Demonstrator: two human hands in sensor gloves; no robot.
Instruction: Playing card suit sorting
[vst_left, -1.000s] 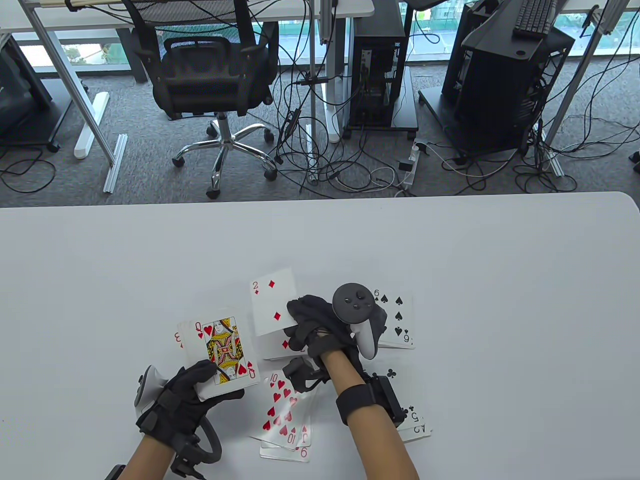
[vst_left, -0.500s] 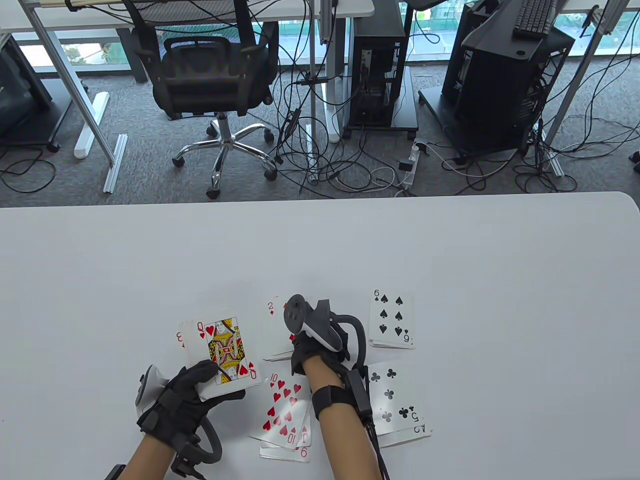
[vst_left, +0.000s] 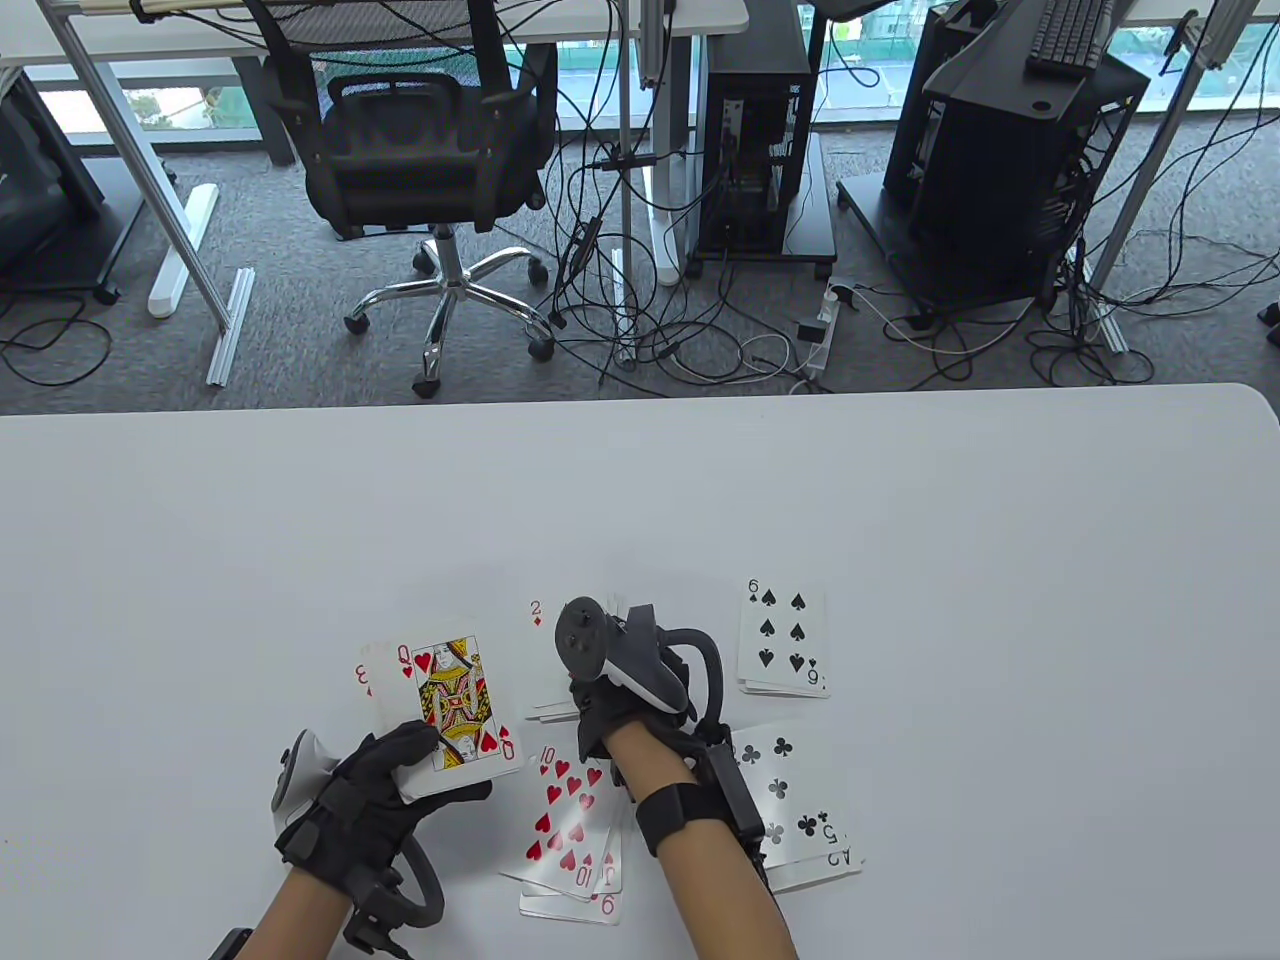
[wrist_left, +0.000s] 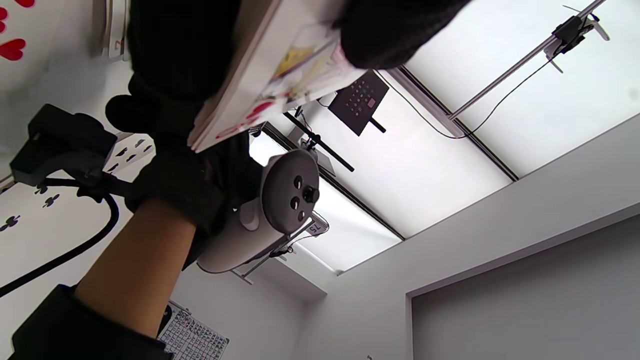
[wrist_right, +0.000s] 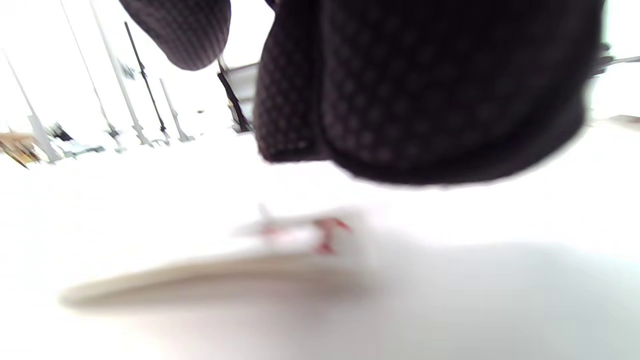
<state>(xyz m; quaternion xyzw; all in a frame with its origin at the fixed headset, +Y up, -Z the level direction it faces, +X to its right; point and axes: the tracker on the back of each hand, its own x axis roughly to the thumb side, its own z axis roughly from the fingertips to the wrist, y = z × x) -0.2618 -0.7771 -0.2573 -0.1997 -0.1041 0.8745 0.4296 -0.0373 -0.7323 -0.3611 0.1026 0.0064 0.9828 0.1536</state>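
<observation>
While left hand (vst_left: 375, 795) grips the deck (vst_left: 445, 705), right hand (vst_left: 610, 705) hides diamonds pile (vst_left: 545, 640); grip unclear.

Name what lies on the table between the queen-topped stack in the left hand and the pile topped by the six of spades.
In the table view, the diamond pile topped by a two, with the right hand over it.

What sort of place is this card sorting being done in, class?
Most likely an office or computer lab: beyond the white table stand a black office chair, computer towers and tangled floor cables.
</observation>
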